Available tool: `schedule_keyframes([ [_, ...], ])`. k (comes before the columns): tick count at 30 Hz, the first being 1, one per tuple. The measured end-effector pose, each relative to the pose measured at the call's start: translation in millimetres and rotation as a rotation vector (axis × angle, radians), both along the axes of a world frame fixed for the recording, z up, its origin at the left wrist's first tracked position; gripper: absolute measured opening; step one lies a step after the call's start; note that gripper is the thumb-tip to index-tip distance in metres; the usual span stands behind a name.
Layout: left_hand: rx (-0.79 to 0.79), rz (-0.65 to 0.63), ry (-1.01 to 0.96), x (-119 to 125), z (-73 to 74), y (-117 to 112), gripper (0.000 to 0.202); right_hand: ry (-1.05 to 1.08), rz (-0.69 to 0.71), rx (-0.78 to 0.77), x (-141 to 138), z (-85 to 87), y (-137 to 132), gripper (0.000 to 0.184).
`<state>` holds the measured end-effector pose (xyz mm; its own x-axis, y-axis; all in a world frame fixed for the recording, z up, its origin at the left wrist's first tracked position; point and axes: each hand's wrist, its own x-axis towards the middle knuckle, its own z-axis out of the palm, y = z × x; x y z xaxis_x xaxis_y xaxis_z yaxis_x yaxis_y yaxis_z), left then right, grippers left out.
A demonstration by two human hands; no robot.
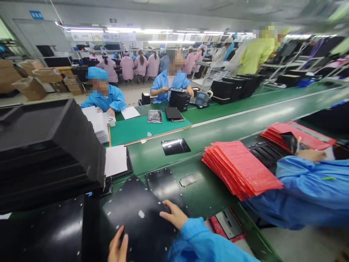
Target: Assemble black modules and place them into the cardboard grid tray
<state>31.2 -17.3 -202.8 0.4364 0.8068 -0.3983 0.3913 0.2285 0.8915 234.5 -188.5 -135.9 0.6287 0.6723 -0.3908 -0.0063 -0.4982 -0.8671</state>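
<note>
The left hand [118, 245] and right hand [174, 214] rest well apart on a black perforated sheet [139, 214] at the near edge of the green line surface [207, 182]; whether either grips, I cannot tell (the frame cuts off the left). It looks light and floppy, best taken by opposite edges.

no words or numbers can be read: the small blue sign [36, 15] high on the wall at the far left and the notices [95, 36] along the back wall are too small and blurred to make out
</note>
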Motion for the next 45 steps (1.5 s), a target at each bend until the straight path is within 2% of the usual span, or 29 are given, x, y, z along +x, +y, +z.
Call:
schedule_keyframes([
  [2,-0.122,-0.046,-0.056,58.5,-2.5,-21.0,0.055,-0.09,-0.126,-0.14,11.2,-17.8,-39.9,0.026],
  [5,-0.16,-0.091,-0.006,130.7,-9.4,-39.2,0.053,-0.147,-0.269,-0.284,18.8,-44.9,-72.3,0.023],
  [7,-0.106,-0.138,0.071,158.8,-14.3,-41.2,0.052,-0.201,-0.291,-0.369,21.9,-53.5,-81.8,0.027],
  [9,-0.038,-0.176,0.13,171.9,-16.5,-38.8,0.051,-0.302,-0.228,-0.432,29.8,-50.8,-88.7,0.032],
  [12,0.128,-0.244,0.192,176.1,-10.3,-44.7,0.044,-0.449,-0.127,-0.477,62.2,-34.6,-101.1,0.048],
  [14,0.344,-0.399,0.229,177.5,-2.2,-64.7,0.045,-0.497,-0.035,-0.51,96.6,-27.8,-109.1,0.071],
  [16,0.53,-0.624,0.331,182.1,4.5,-95.4,0.054,-0.503,0.133,-0.535,131.0,-30.7,-113.6,0.088],
  [17,0.584,-0.728,0.414,185.5,6.5,-112.0,0.06,-0.509,0.22,-0.529,144.4,-35.5,-114.4,0.087],
  [19,0.638,-0.848,0.609,192.2,7.2,-141.2,0.073,-0.528,0.337,-0.489,159.3,-48.0,-114.1,0.07],
  [22,0.729,-0.908,0.788,195.9,0.5,-165.0,0.081,-0.56,0.401,-0.402,153.4,-63.1,-111.1,0.055],
  [28,0.795,-0.865,0.85,192.8,-30.6,-170.2,0.086,-0.677,0.522,-0.451,126.0,-71.5,-93.3,0.055],
  [31,0.722,-0.833,0.879,201.1,-43.0,-178.4,0.1,-0.738,0.59,-0.461,130.5,-74.4,-79.6,0.055],
  [34,0.661,-0.752,0.855,210.9,-47.3,-190.3,0.096,-0.654,0.669,-0.521,145.8,-68.2,-69.1,0.051],
  [37,0.62,-0.636,0.801,211.0,-40.0,-190.3,0.093,-0.536,0.698,-0.533,161.0,-54.4,-73.9,0.045],
  [40,0.448,-0.562,0.624,194.6,-23.0,-165.3,0.1,-0.708,0.57,-0.449,154.9,-55.4,-94.5,0.069],
  [41,0.39,-0.541,0.509,185.8,-16.5,-153.4,0.1,-0.781,0.521,-0.427,145.7,-62.0,-102.1,0.075],
  [43,0.287,-0.466,0.246,166.4,-4.5,-131.7,0.097,-0.872,0.51,-0.382,118.6,-82.7,-113.6,0.081],
  [45,0.18,-0.358,0.021,150.3,4.2,-118.9,0.094,-0.822,0.495,-0.352,87.7,-106.0,-116.9,0.076],
])
